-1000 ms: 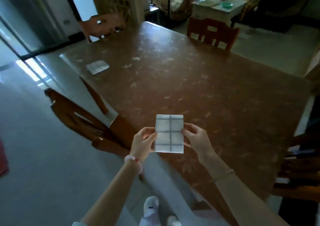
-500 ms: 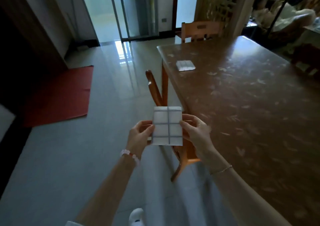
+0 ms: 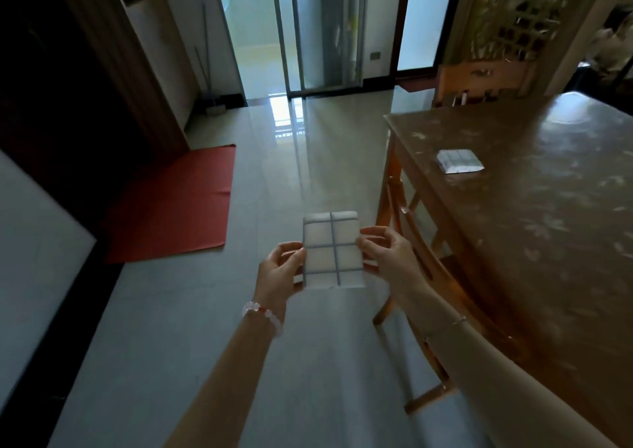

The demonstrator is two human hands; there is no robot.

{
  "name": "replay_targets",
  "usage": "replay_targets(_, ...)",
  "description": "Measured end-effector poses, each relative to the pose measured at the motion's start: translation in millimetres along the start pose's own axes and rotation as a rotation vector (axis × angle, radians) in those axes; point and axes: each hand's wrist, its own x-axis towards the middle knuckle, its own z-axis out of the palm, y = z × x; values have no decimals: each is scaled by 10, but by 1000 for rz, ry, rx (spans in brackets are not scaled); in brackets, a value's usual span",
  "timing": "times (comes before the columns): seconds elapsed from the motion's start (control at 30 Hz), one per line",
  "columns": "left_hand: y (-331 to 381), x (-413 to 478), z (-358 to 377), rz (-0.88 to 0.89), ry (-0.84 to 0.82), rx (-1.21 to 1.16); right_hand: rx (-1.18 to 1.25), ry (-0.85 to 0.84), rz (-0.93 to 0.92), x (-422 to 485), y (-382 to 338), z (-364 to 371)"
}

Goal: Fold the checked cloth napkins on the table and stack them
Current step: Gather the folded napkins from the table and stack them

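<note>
A folded white napkin with grey checks [image 3: 333, 249] is held upright in front of me, above the floor and left of the table. My left hand [image 3: 279, 269] pinches its left edge and my right hand [image 3: 385, 255] pinches its right edge. A second folded checked napkin [image 3: 459, 161] lies flat near the left edge of the brown patterned table [image 3: 555, 214], well ahead and to the right of my hands.
A wooden chair [image 3: 431, 293] is tucked under the table's near left side, right beside my right arm. Another chair [image 3: 479, 82] stands at the table's far end. A red mat [image 3: 178, 204] lies on the glossy floor at left. Glass sliding doors are ahead.
My view has swung left, away from the table and toward the floor and doors. Both hands keep the same grip on the folded napkin, which now hangs over the floor instead of the tabletop.
</note>
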Motion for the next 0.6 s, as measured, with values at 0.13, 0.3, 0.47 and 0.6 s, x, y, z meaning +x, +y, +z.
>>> replay_targets(0.13, 139, 389, -172, -4, 3, -7, -23, -32, 23, 354, -41, 243)
replay_targets(0.3, 262, 986, -215, -11, 13, 0, -20, -64, 41, 917, -100, 415)
replay_targets(0.47, 409, 1727, -112, -30, 35, 29, -13, -79, 46, 1666, -180, 515)
replay_targets(0.6, 606, 2369, 48, -51, 43, 19, -12, -72, 54, 2380, -337, 577)
